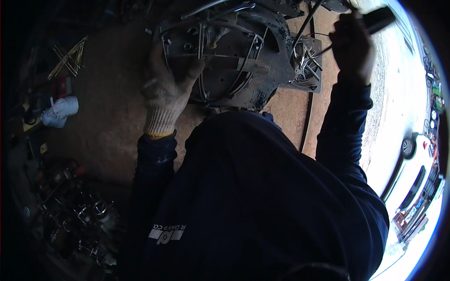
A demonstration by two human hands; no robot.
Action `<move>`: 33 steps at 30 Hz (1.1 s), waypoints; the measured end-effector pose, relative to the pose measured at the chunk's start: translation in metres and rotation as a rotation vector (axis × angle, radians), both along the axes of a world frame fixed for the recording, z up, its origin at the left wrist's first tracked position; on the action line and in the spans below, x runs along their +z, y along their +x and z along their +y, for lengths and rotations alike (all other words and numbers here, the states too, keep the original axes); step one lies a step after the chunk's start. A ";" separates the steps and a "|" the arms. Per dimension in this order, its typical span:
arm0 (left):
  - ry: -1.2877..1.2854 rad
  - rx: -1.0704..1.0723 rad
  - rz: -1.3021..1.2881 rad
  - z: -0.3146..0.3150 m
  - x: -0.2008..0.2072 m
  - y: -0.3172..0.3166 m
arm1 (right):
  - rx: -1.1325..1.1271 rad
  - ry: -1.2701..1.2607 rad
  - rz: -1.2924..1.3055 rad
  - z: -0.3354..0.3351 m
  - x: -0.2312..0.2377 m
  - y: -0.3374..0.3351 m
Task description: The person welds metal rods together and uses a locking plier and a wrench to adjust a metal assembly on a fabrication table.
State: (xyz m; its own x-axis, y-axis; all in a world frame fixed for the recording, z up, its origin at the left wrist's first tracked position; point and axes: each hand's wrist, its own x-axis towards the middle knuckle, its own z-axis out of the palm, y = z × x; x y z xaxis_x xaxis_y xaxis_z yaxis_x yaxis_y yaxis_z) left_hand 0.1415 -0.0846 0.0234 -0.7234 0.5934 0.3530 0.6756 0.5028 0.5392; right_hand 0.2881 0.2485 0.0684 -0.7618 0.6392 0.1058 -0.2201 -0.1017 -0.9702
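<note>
My left hand (166,91), in a pale knitted glove, is closed at the left end of a flat metal bar (253,65). Its thumb lies on the bar; the other fingers are dim and partly blurred. Under the bar is a round frame of bent metal rod (239,86) on a dark metal plate (276,86). Raised at the upper right, my right hand (354,49) is wrapped round a dark blocky object (378,20), blurred by motion, whose kind I cannot make out. Another patterned glove (215,35) shows inside the frame, with a wrench (243,6) beyond it.
Right of the plate, several thin metal tools (307,65) lie on a smaller plate. Yellowish rods (70,58) and a white cloth bundle (60,111) are on the left. Metal parts (89,213) crowd the lower left. A white car (412,173) stands on the bright ground outside.
</note>
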 end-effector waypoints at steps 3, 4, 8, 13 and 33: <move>0.042 0.060 -0.269 -0.006 -0.007 0.000 | 0.038 -0.015 -0.504 -0.025 -0.026 0.012; 0.053 0.090 -0.382 -0.007 -0.014 0.000 | 0.113 -0.077 -0.590 -0.035 -0.035 0.014; -0.134 0.134 -0.319 -0.001 -0.022 0.005 | 0.215 -0.168 -0.580 -0.097 -0.057 0.016; 0.012 0.118 -0.485 0.003 -0.029 -0.004 | 0.330 0.004 -0.664 -0.125 -0.056 -0.005; -0.021 0.068 -0.349 0.006 0.006 0.009 | 0.123 0.472 -0.804 -0.156 -0.059 -0.020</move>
State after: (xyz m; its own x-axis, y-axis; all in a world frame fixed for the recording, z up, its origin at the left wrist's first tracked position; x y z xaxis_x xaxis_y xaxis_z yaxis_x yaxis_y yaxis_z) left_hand 0.1506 -0.0790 0.0298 -0.8364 0.5442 0.0658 0.4170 0.5536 0.7209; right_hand 0.2683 0.0924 0.0094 -0.7784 0.5743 -0.2536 0.5199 0.3632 -0.7731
